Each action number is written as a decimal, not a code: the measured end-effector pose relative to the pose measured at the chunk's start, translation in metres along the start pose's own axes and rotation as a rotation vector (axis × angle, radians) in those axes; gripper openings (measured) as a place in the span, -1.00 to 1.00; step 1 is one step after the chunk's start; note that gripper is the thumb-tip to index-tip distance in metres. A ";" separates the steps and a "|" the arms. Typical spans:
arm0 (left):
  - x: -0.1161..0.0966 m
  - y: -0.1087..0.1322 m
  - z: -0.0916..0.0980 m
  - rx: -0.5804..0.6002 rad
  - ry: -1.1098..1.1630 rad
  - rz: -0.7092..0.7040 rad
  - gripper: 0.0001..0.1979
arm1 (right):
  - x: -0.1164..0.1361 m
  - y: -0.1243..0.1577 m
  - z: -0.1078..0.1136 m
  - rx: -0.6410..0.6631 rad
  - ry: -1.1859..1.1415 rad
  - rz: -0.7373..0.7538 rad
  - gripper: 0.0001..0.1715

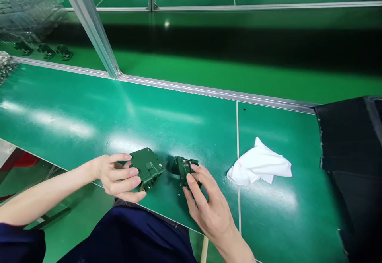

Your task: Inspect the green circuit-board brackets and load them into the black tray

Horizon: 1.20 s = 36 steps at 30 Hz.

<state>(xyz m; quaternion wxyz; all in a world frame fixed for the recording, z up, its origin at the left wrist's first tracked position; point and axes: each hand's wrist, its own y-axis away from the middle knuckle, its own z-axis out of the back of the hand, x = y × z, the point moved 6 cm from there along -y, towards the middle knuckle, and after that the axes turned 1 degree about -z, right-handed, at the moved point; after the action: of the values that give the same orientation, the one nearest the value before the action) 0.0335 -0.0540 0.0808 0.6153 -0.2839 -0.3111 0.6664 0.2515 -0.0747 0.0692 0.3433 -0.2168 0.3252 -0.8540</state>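
My left hand (119, 177) grips a dark green box-like housing (146, 163) by its left side, thumb on top and fingers along the near edge. The housing is tilted, with its flat plate face up and small fittings at its right end. A smaller dark green bracket-like part (182, 168) is pinched between the thumb and fingers of my right hand (210, 205). A gap of bench separates the two parts. My right fingers cover much of the smaller part. To the right, a crumpled white cloth (259, 163) lies on the green bench top (179, 112).
An aluminium rail (209, 93) runs along the bench's back edge, with a slanting post (92, 24) rising from it. Behind it at left stand three dark green parts (46, 51) near stacked clear plastic trays (30, 12). A black box-like object (352, 143) borders the right.
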 end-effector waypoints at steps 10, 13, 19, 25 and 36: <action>-0.012 -0.027 0.010 0.127 -0.047 -0.223 -0.85 | 0.021 -0.001 0.037 -0.174 0.052 0.357 -0.70; -0.021 -0.028 0.020 -0.032 -0.205 -0.351 -0.79 | 0.022 0.000 0.043 -0.181 0.052 0.392 -0.73; -0.023 -0.015 0.019 -0.022 -0.264 -0.276 -0.87 | 0.029 0.001 0.045 -0.171 0.058 0.376 -0.75; 0.002 0.002 -0.007 -0.101 0.000 0.541 -0.54 | 0.010 -0.002 0.022 0.016 -0.016 0.010 -0.60; 0.001 0.042 -0.053 -0.075 0.349 0.991 -0.48 | -0.005 0.004 -0.008 0.220 -0.092 -0.236 -0.32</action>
<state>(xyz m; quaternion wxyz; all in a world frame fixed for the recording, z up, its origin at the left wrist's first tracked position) 0.0466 -0.0516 0.0150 0.2583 -0.5256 -0.0560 0.8086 0.2515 -0.0697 0.0600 0.2772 -0.2535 0.1857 -0.9080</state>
